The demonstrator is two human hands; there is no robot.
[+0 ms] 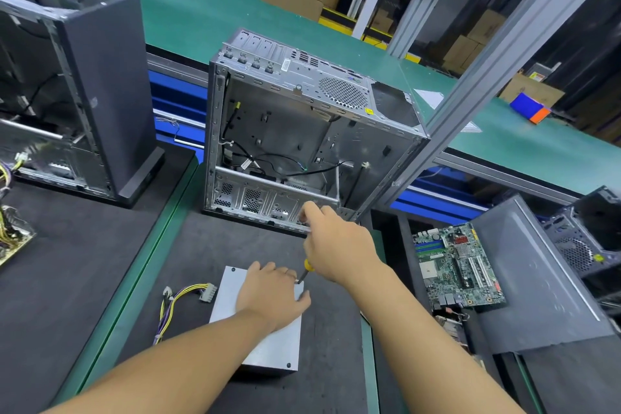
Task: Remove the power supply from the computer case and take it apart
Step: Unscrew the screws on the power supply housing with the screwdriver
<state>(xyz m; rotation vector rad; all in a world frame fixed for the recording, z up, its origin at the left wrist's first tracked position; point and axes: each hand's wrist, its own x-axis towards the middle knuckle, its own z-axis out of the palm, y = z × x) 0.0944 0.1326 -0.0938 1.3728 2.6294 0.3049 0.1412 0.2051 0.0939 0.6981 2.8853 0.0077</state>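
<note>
The grey metal power supply (pixel 268 346) lies flat on the black mat in front of me, its yellow and purple cable bundle (pixel 174 302) trailing off to the left. My left hand (pixel 272 292) rests flat on its top, fingers spread toward the far right corner. My right hand (pixel 336 242) grips a screwdriver (pixel 306 269) with a yellow handle, tip down at that far right corner of the box. Behind stands the open silver computer case (pixel 302 131), with loose black cables inside.
A dark computer case (pixel 87 94) stands at the left. A green motherboard (pixel 460 269) and a grey side panel (pixel 537 279) lie at the right. An aluminium frame post (pixel 470 84) slants past the case. A green conveyor (pixel 201 10) runs behind.
</note>
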